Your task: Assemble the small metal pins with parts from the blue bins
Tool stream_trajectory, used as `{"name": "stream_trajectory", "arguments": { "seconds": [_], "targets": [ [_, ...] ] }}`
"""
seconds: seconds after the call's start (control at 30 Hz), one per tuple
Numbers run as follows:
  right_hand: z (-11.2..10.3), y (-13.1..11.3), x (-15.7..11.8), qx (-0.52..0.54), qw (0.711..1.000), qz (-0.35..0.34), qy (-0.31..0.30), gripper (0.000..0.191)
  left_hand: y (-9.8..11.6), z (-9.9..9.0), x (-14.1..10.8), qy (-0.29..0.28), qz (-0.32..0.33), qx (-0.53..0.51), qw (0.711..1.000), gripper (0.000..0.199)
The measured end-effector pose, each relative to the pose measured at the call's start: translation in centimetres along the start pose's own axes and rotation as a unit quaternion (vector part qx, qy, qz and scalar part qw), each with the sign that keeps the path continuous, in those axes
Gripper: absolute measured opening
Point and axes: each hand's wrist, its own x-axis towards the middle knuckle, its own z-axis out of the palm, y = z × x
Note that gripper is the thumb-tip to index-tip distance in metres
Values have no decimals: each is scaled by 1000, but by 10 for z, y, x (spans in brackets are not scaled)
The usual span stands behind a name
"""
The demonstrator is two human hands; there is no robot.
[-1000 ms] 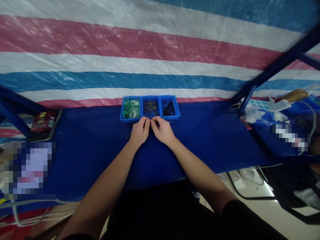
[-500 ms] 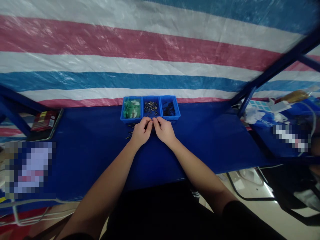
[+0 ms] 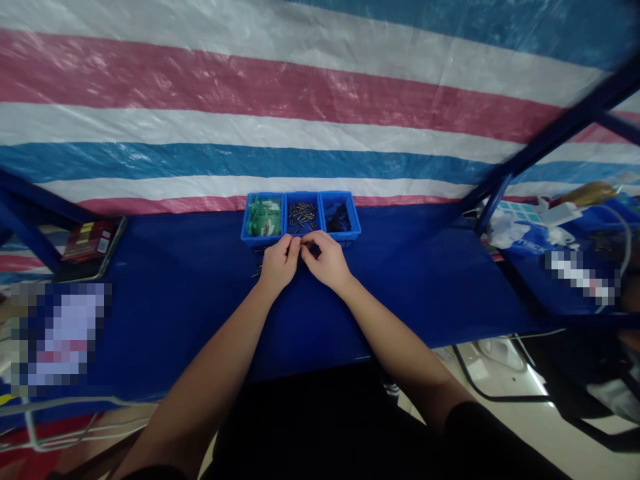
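My left hand (image 3: pixel 280 265) and my right hand (image 3: pixel 326 259) meet at the fingertips just in front of three joined blue bins. Both are closed in a pinch; whatever sits between the fingertips is too small to make out. The left bin (image 3: pixel 245 230) holds green and white pieces in clear plastic. Small brass-and-dark metal pins (image 3: pixel 302 213) fill the middle bin. In the right bin (image 3: pixel 356 230) are black parts (image 3: pixel 339 219). A few more pins (image 3: pixel 258 270) lie on the blue table beside my left hand, partly hidden by it.
On the blue table (image 3: pixel 400 287), a red box (image 3: pixel 89 241) rests on a dark tray at the left. Blue frame bars (image 3: pixel 540 143) rise at the right, beside plastic bags (image 3: pixel 530 238). A striped sheet (image 3: pixel 300 93) hangs behind.
My hands have come together at the fingertips, the left turning slightly upright. The right fingers have shifted a little left and are more curved. The bins have not moved.
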Motion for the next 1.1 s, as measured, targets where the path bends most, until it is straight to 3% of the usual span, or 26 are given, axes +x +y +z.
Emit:
{"name": "stream_trajectory", "arguments": {
  "seconds": [0.2,0.33,0.43,0.63,1.1],
  "targets": [
    [-3,-1,1,10,999,12,33,14,-2,1,-2,-10,10,-21,1000,22],
    [0,1,2,66,993,84,47,16,-6,4,-4,-32,10,-41,999,14],
    [3,4,2,127,983,126,50,28,-7,5,-4,-41,19,-53,998,16],
    [6,8,1,177,976,124,41,37,-8,7,-3,-28,29,-59,997,17],
    [4,6,4,169,973,150,37,28,-8,7,-4,-30,23,-48,998,19]
  ]
}}
